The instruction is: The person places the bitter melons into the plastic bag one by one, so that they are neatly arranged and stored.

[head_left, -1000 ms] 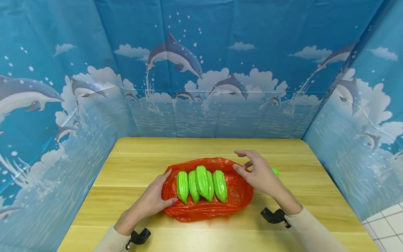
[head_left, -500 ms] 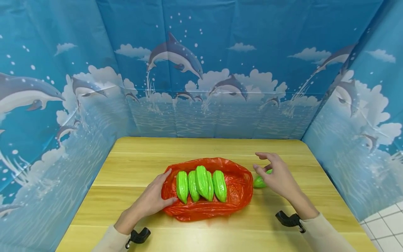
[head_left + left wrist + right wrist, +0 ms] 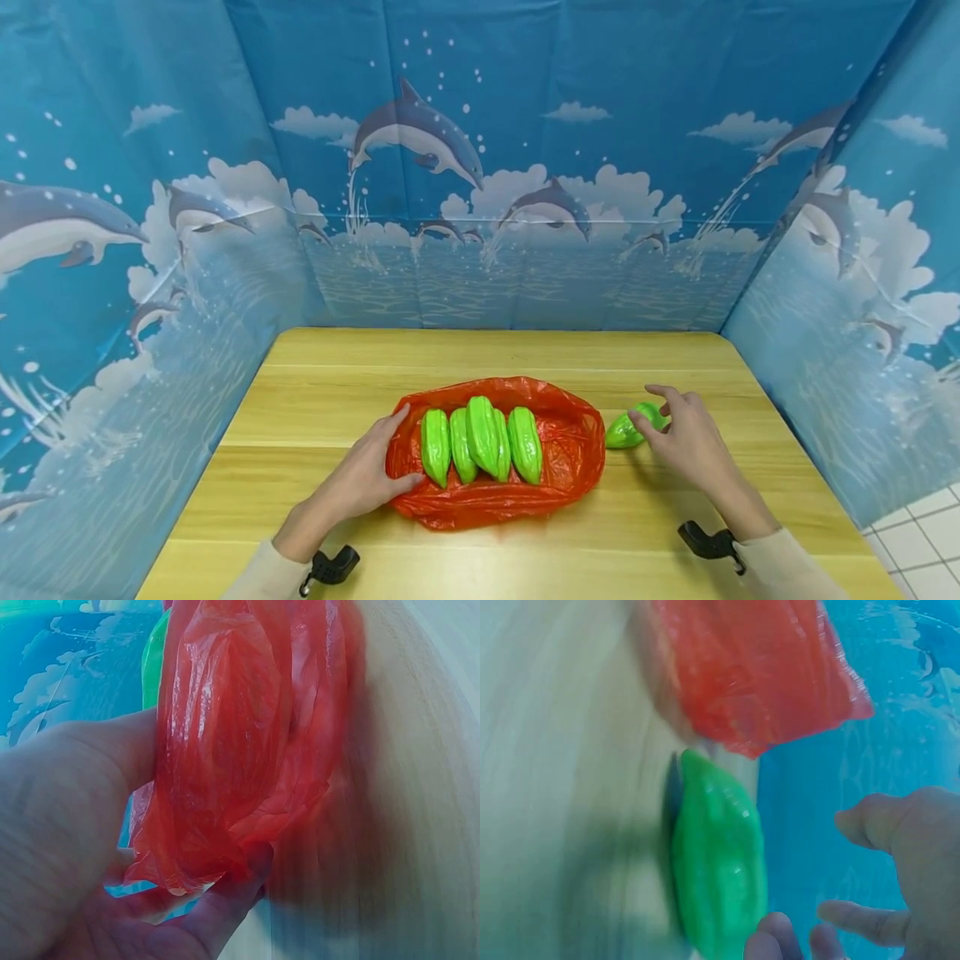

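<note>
A red plastic bag (image 3: 566, 467) lies spread wide on the table, with several green star fruits (image 3: 482, 435) side by side in it. My left hand (image 3: 363, 467) grips the bag's left end; in the left wrist view its thumb and fingers lie around the crumpled red plastic (image 3: 225, 727). Another star fruit (image 3: 622, 432) lies on the table just past the bag's right end. My right hand (image 3: 690, 437) is over this fruit, thumb and forefinger spread apart. The right wrist view shows the fingers apart from the ridged green star fruit (image 3: 718, 859), holding nothing.
The wooden table (image 3: 480, 562) extends around the bag on all sides. A blue curtain with dolphins (image 3: 480, 275) stands along the back and both sides. White floor tiles (image 3: 930, 533) show at the lower right.
My right hand has moved right from the bag's right end to the loose star fruit, which is now more visible. My left hand and the bag have stayed in place.
</note>
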The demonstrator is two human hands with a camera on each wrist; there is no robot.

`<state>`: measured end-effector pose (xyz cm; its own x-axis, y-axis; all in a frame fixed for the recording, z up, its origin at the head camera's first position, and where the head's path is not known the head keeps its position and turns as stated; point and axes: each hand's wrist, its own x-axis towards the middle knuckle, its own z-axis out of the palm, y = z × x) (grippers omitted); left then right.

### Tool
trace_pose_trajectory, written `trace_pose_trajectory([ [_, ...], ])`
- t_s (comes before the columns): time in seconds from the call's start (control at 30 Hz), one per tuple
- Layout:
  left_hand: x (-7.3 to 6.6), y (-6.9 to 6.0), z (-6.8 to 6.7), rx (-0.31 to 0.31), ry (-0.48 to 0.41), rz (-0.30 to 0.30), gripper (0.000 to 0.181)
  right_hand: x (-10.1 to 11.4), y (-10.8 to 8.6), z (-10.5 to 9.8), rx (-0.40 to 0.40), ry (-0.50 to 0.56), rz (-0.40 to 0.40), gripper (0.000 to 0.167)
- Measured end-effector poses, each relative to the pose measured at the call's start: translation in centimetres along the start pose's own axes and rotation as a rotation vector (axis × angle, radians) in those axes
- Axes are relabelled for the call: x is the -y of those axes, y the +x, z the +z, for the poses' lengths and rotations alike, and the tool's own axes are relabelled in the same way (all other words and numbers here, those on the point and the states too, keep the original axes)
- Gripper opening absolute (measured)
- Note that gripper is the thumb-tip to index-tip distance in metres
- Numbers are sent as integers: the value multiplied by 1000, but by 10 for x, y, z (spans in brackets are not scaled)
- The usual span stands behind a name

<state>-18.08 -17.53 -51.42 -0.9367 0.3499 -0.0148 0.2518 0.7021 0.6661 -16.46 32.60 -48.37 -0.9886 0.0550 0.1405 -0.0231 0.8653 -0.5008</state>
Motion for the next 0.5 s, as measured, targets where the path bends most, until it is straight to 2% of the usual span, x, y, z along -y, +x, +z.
trace_pose_trajectory([
  [0.23,2,1,2,-3,7,5,114,-12,-1,5,7,-31,57,82],
  [0.5,1,2,3,-6,11,3,113,-22,4,9,89,-16,118,103],
])
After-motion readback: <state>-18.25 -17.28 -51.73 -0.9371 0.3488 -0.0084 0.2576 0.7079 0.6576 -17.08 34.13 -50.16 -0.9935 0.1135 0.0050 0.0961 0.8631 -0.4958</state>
